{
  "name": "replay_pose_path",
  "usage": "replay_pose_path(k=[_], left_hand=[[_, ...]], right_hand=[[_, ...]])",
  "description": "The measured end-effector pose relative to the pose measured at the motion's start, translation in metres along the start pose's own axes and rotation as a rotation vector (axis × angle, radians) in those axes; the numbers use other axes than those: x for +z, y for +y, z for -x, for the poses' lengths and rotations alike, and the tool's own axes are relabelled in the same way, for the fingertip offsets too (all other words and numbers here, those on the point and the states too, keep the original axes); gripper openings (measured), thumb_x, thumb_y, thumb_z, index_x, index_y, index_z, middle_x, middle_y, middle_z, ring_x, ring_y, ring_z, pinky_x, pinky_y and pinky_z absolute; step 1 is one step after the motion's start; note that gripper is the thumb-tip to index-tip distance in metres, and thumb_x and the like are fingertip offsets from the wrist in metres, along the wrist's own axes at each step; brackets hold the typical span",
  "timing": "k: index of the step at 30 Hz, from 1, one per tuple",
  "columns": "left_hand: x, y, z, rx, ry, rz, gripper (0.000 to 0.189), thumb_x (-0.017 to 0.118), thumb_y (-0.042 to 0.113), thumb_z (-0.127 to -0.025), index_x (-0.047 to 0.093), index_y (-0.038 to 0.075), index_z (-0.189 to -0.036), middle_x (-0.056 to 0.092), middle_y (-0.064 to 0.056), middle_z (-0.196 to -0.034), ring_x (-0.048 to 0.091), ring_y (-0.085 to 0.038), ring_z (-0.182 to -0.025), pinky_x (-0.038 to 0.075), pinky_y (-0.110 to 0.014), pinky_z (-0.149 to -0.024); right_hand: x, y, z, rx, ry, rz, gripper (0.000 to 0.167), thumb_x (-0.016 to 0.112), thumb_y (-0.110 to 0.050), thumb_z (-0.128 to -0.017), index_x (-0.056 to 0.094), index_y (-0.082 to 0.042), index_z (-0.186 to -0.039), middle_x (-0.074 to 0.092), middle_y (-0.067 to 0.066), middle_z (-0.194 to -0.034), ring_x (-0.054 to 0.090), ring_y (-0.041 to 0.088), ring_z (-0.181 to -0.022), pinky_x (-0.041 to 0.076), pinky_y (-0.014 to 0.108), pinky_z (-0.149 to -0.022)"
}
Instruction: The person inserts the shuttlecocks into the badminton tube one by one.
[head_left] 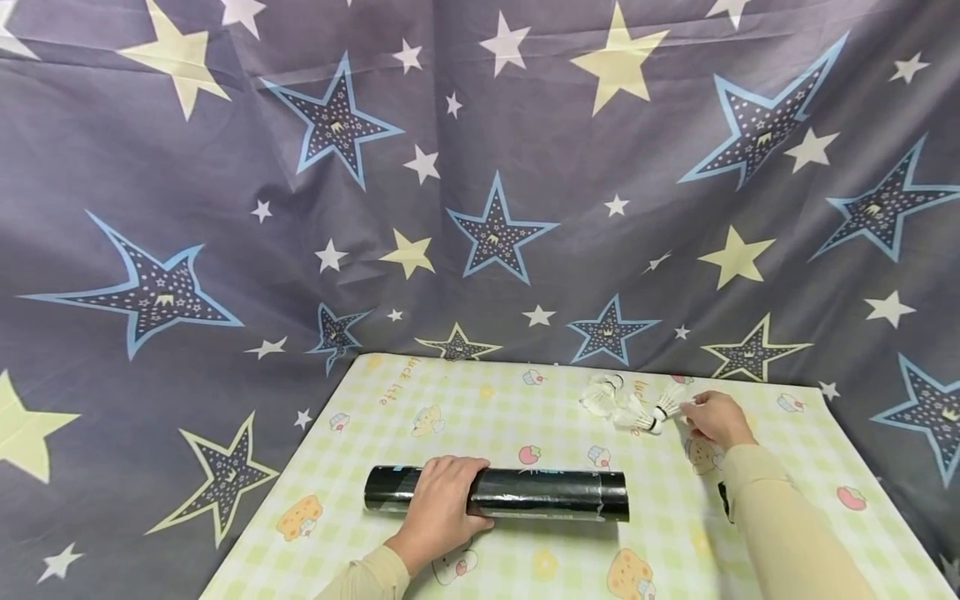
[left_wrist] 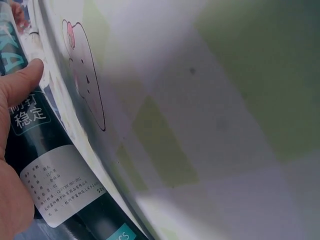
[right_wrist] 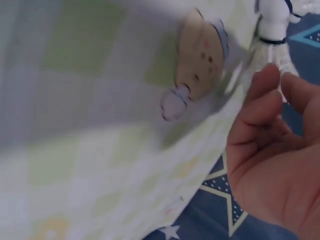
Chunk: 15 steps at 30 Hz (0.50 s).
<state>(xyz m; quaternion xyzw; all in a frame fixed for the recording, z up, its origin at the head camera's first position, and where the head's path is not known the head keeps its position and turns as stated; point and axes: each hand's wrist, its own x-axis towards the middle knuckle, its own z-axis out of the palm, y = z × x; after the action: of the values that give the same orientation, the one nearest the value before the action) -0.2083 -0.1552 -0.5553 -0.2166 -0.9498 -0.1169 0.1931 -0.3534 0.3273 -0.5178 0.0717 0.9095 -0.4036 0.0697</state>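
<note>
A black shuttlecock tube (head_left: 547, 493) lies crosswise on the table. My left hand (head_left: 447, 506) grips it left of its middle, fingers over the top and thumb along the near side. Lettering and a white label show on the tube (left_wrist: 55, 145) in the left wrist view. At the far right, my right hand (head_left: 716, 418) has its thumb and fingertips at the feather skirt of a white shuttlecock (head_left: 667, 403), pinching its edge. The right wrist view shows this shuttlecock (right_wrist: 272, 50) with its cork end pointing away from the fingers.
Left of the right hand lie more white shuttlecocks, one nearby (head_left: 636, 416) and another farther back (head_left: 602, 394). A checked cloth with printed cartoon figures covers the table (head_left: 480, 417). A dark star-patterned curtain (head_left: 510, 142) hangs behind the table's back edge.
</note>
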Motion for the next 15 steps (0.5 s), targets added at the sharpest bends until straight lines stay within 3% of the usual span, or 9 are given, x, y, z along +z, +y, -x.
replay_pose_path(k=[3,7,15], left_hand=[[0.0,0.001,0.0,0.008,0.006,-0.003,0.087,0.102,0.054,-0.063,0.066,0.022,-0.136,0.075,0.006,-0.125,0.066,-0.016,-0.113,0.05,-0.044,-0.106],[0.001,0.001,0.0,0.011,0.011,0.012,0.088,0.102,0.054,-0.062,0.066,0.023,-0.136,0.075,0.006,-0.125,0.066,-0.016,-0.112,0.05,-0.044,-0.106],[0.0,0.001,0.001,-0.017,-0.011,0.043,0.09,0.103,0.053,-0.063,0.066,0.022,-0.138,0.075,0.004,-0.129,0.067,-0.019,-0.116,0.05,-0.047,-0.108]], right_hand=[[0.006,0.003,0.006,0.024,0.018,-0.104,0.044,0.057,-0.021,-0.108,0.059,0.017,-0.131,0.077,0.015,-0.09,0.071,0.01,-0.069,0.064,0.031,-0.066],[0.013,0.008,0.014,0.056,0.017,-0.258,0.043,0.059,-0.02,-0.11,0.061,0.014,-0.134,0.077,0.008,-0.087,0.071,0.011,-0.069,0.063,0.031,-0.065],[0.009,0.02,0.042,0.051,0.029,-0.325,0.051,0.061,-0.03,-0.11,0.058,0.01,-0.142,0.077,-0.003,-0.083,0.069,0.006,-0.064,0.056,0.024,-0.058]])
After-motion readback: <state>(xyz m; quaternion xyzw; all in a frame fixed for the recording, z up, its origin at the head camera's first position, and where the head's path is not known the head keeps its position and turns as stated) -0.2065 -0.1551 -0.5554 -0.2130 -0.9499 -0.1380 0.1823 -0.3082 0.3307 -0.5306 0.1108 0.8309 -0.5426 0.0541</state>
